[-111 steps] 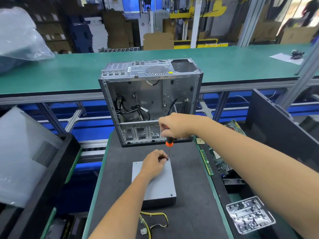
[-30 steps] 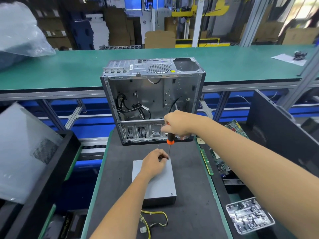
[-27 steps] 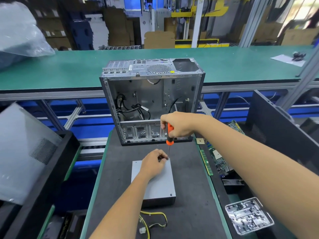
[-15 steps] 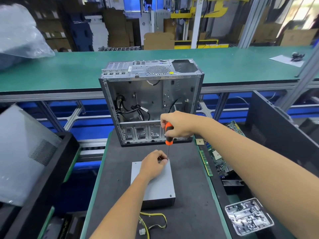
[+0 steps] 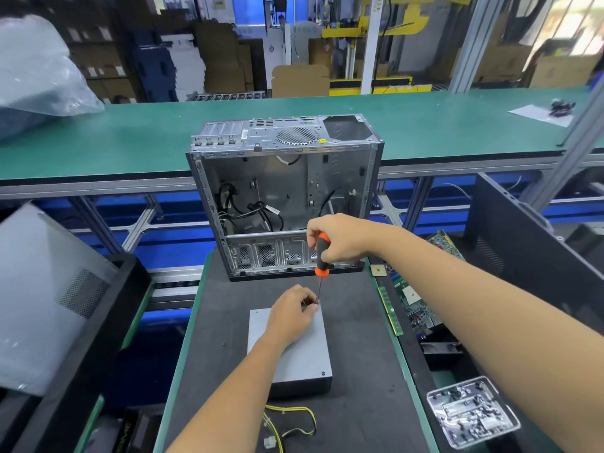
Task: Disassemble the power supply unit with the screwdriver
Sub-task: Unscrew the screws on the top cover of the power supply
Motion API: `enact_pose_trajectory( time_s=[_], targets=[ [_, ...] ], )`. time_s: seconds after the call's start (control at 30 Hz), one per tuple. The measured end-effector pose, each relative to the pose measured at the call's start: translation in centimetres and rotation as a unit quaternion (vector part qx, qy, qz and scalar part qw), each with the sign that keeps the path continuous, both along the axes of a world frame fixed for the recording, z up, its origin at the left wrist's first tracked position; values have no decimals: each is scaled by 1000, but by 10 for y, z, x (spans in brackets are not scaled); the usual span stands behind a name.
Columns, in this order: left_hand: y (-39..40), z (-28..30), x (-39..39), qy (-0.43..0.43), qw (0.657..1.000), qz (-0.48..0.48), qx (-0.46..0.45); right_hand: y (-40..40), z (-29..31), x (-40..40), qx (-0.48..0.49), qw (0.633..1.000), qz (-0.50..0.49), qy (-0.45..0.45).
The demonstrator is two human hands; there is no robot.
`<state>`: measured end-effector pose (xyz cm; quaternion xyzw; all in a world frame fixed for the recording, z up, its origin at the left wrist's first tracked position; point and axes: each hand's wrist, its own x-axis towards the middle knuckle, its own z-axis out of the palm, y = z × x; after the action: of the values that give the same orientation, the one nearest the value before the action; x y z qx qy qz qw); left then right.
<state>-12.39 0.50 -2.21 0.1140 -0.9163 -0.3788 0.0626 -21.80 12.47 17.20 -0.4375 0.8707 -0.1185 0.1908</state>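
A grey power supply unit [image 5: 302, 358] lies flat on the dark mat, yellow wires [image 5: 287, 423] trailing from its near end. My right hand [image 5: 340, 238] grips the orange-and-black handle of a screwdriver [image 5: 322, 256] held upright, its tip at the unit's far right corner. My left hand [image 5: 291, 313] rests on the unit's far end, fingertips pinched around the shaft near the tip. The screw itself is hidden by my fingers.
An open, emptied computer case [image 5: 284, 194] stands just behind the unit. Circuit boards [image 5: 411, 302] and a RAM stick [image 5: 390, 310] lie to the right, a clear tray of small parts [image 5: 472, 411] at the near right. A black bin [image 5: 85, 341] with a side panel stands on the left.
My right hand has turned slightly on the handle, showing more of it. The screwdriver tip and my left hand stay at the same corner.
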Motion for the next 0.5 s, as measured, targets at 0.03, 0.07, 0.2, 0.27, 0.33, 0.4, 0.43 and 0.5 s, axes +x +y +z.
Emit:
enact_pose_trajectory(
  time_s=[0.03,0.07,0.2,0.27,0.33,0.4,0.43,0.5],
  targets=[
    [0,0,-1,1,1000,0,-7,-1,-1,1,4,1000,-5,12],
    [1,0,-1,2,1000,0,-15,-3,-3,1,8,1000,-14,25],
    [4,1,-5,3,998,-2,-63,-9,-4,-1,39,997,-51,43],
    [5,1,-5,12,996,-2,-88,-10,-3,-2,23,998,-48,34],
    [6,-1,-5,25,994,-3,-109,-8,-2,-2,2,999,-49,16],
    [7,-3,-3,35,991,-5,-131,-5,1,-1,-21,999,-48,-7],
    [8,-4,-3,41,989,-7,-142,-3,2,-1,-27,999,-44,-12],
    [8,-4,-4,47,984,-18,-169,0,4,-1,-27,999,-35,-7]
  ],
)
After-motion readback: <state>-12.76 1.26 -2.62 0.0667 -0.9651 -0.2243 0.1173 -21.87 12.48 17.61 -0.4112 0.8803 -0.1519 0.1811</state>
